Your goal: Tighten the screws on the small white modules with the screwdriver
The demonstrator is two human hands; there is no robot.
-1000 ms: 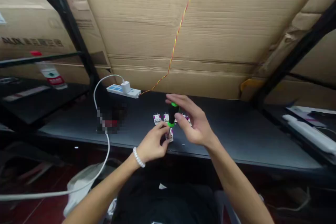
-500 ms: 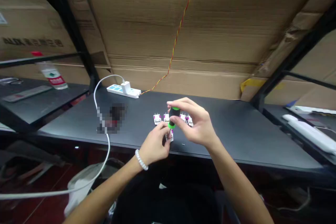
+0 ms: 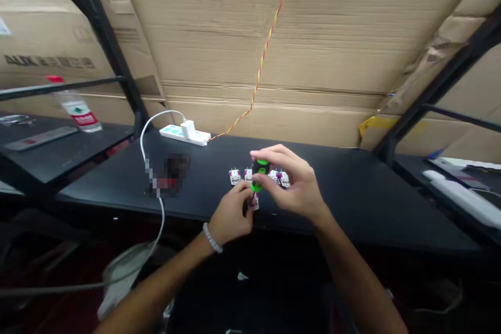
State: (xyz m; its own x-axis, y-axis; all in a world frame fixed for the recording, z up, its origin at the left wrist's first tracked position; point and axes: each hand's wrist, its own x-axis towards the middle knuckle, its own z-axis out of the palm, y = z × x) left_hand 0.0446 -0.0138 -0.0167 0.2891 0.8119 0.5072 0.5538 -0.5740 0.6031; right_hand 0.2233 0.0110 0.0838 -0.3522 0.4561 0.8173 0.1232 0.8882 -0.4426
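Your right hand (image 3: 291, 185) wraps the screwdriver (image 3: 260, 175) from above, its fingers (image 3: 279, 156) curled closely around the black handle with green bands, and the shaft points down. Your left hand (image 3: 230, 214), wearing a white bead bracelet (image 3: 212, 237), sits just below and to the left, its fingers (image 3: 243, 194) drawn in narrowly beside the screwdriver's tip. They reach the small white module (image 3: 254, 201) under that tip, but you cannot tell whether they grip it.

All of this lies to the right of the power strip (image 3: 183, 136) and nearer you, over the black desktop (image 3: 352, 203). Also right of the strip, just behind your hands, are four more white modules (image 3: 248, 174), two on each side of the handle.

A white charger (image 3: 188, 128) is plugged into the strip, and its white cable (image 3: 143, 151) loops down past a pixelated object (image 3: 167, 175) nearer you. A twisted red-and-yellow wire (image 3: 266, 52) runs from the strip's right end up the cardboard (image 3: 235, 36). Left of the strip, on a lower shelf (image 3: 90, 141), stands a bottle with a red cap (image 3: 76, 112). Far to its right lies a second white power strip (image 3: 462, 198).
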